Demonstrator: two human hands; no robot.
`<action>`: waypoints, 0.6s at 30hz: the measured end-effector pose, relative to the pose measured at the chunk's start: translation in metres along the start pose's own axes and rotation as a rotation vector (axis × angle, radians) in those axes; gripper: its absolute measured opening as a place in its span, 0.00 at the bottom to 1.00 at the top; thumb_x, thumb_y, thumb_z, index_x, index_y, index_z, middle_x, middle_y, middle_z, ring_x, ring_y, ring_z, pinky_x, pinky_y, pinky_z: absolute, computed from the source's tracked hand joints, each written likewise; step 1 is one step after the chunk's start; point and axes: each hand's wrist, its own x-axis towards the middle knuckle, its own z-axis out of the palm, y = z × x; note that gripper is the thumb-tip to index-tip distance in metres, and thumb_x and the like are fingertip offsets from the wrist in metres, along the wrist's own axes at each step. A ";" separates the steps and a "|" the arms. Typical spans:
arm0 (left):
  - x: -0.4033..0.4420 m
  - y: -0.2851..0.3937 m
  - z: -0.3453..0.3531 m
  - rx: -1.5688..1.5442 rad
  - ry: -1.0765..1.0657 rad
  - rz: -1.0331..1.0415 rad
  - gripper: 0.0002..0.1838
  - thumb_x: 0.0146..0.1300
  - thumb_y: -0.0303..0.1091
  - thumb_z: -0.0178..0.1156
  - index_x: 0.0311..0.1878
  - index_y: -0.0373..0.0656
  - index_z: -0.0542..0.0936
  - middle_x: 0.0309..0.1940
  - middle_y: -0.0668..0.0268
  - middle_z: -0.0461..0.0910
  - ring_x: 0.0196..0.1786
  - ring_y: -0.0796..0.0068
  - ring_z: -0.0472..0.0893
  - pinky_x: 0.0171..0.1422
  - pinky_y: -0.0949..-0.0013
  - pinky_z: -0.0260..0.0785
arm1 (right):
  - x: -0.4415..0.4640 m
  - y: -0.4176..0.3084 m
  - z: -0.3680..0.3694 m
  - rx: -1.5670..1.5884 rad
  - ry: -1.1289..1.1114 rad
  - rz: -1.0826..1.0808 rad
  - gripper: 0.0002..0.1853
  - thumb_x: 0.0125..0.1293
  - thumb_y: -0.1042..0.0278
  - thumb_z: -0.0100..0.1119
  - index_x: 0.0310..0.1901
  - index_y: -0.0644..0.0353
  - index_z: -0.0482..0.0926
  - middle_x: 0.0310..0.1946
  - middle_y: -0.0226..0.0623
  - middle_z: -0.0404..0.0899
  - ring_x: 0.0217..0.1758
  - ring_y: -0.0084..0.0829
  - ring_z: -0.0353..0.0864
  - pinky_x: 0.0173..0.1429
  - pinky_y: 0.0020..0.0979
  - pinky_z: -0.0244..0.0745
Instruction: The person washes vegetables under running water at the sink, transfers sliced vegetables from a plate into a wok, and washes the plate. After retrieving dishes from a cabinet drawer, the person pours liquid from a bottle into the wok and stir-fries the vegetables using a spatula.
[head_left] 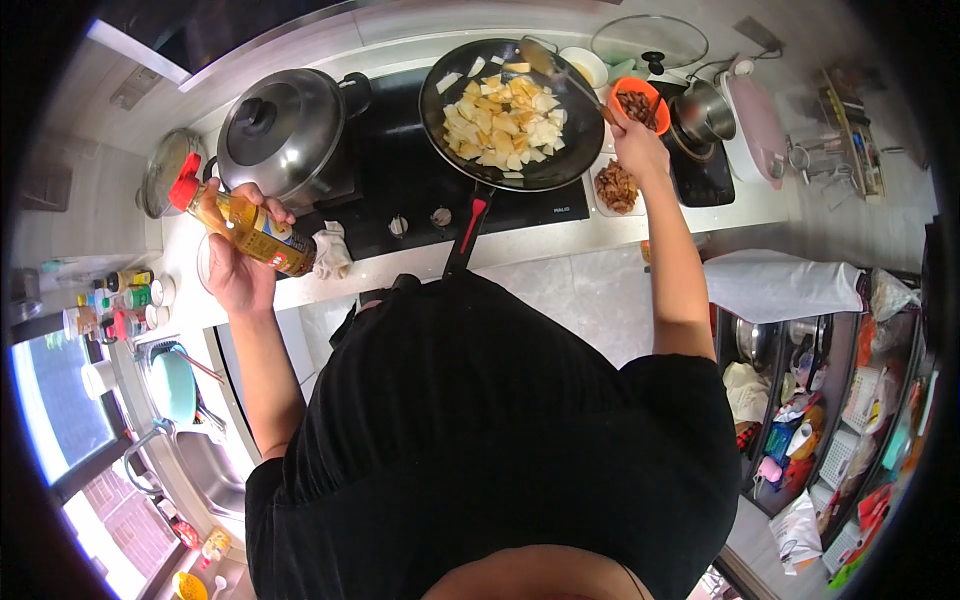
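My left hand is closed round a bottle of amber liquid with a red cap, tilted over the counter's left part. My right hand grips the handle of a spatula, whose head rests at the upper right of the black wok. Pale and yellowish-brown slices lie in the wok, which sits on the black stove. Its red and black handle points toward my body. Beside my right hand are an orange bowl of dark pieces and a white dish of brown pieces.
A large lidded pot stands left of the wok. Glass lids and a small metal pot are at the sides. A white cloth lies on the front edge. The sink is lower left, shelves lower right.
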 end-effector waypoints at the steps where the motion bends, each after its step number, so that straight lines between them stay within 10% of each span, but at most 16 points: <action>1: 0.000 0.000 0.000 -0.002 -0.003 -0.001 0.34 0.69 0.50 0.52 0.72 0.50 0.54 0.52 0.55 0.66 0.48 0.58 0.71 0.57 0.53 0.64 | 0.013 0.002 0.013 0.033 -0.001 -0.061 0.21 0.69 0.49 0.46 0.63 0.23 0.70 0.50 0.40 0.80 0.51 0.43 0.80 0.53 0.42 0.74; 13: -0.005 -0.002 -0.004 0.003 -0.001 -0.017 0.34 0.68 0.50 0.54 0.72 0.49 0.55 0.51 0.56 0.67 0.50 0.58 0.71 0.58 0.54 0.64 | -0.066 0.010 -0.085 -0.467 0.152 -0.614 0.20 0.65 0.63 0.55 0.55 0.22 0.79 0.28 0.35 0.82 0.32 0.35 0.82 0.33 0.38 0.75; 18: -0.008 -0.005 -0.003 -0.008 0.020 -0.015 0.33 0.69 0.49 0.53 0.71 0.50 0.55 0.51 0.56 0.66 0.49 0.58 0.71 0.58 0.54 0.65 | -0.109 0.014 -0.145 -0.586 0.051 -0.364 0.20 0.62 0.64 0.56 0.52 0.23 0.81 0.30 0.33 0.83 0.36 0.36 0.83 0.37 0.39 0.76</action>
